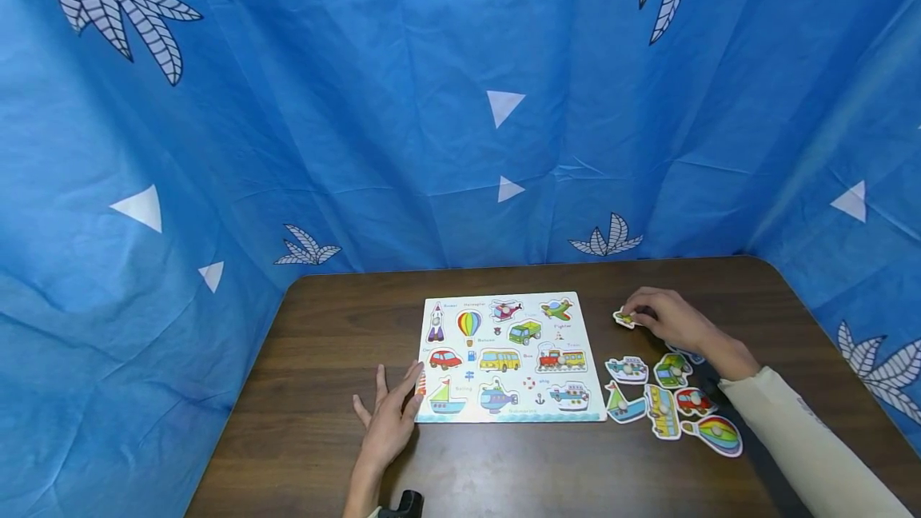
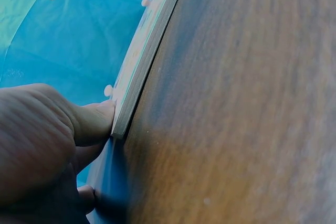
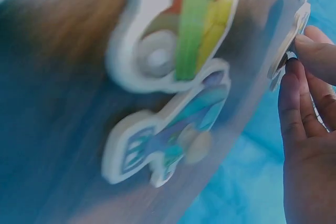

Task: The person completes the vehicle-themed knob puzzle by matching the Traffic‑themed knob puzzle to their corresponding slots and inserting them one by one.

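Note:
My left hand rests at the left edge of a white puzzle board printed with vehicles, fingers spread. In the left wrist view its thumb touches the board's corner. Beyond the board's right side, my right hand pinches a small puzzle piece by thumb and fingers. That piece is seen edge-on in the right wrist view, so its picture is hidden. Below this hand lie a ship piece, a green truck piece and a partly covered blue piece.
More loose pieces lie right of the board: a sailboat, a yellow bus, a red car and a balloon. The brown table has blue patterned cloth hanging behind and beside it.

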{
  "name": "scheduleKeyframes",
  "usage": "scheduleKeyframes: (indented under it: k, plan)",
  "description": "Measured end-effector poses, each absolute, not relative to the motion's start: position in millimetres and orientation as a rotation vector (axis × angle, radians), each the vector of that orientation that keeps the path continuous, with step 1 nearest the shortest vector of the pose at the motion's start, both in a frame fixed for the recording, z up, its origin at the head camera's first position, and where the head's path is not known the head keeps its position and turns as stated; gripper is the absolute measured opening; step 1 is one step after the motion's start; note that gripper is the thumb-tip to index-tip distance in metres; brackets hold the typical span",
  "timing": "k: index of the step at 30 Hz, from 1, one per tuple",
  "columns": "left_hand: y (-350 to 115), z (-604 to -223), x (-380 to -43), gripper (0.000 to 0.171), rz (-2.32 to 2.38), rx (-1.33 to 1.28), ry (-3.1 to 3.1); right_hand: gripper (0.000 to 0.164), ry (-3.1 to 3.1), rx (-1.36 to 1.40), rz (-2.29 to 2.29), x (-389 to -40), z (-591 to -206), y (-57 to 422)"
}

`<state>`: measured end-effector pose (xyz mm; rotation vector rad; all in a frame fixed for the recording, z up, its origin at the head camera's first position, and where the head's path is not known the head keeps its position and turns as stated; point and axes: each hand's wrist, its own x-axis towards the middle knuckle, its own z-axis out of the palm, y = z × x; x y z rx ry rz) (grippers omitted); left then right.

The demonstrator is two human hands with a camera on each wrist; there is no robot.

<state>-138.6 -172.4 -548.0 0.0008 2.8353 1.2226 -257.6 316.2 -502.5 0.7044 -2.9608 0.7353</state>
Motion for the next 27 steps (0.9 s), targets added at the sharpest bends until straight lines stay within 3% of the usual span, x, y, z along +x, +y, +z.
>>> scheduleKeyframes:
  k: [27]
  plan:
    - [-174, -548, -138, 0.05, 1.222, 0.046, 2.841, 0.015, -2.904, 0.907, 0.768, -281, -502, 257]
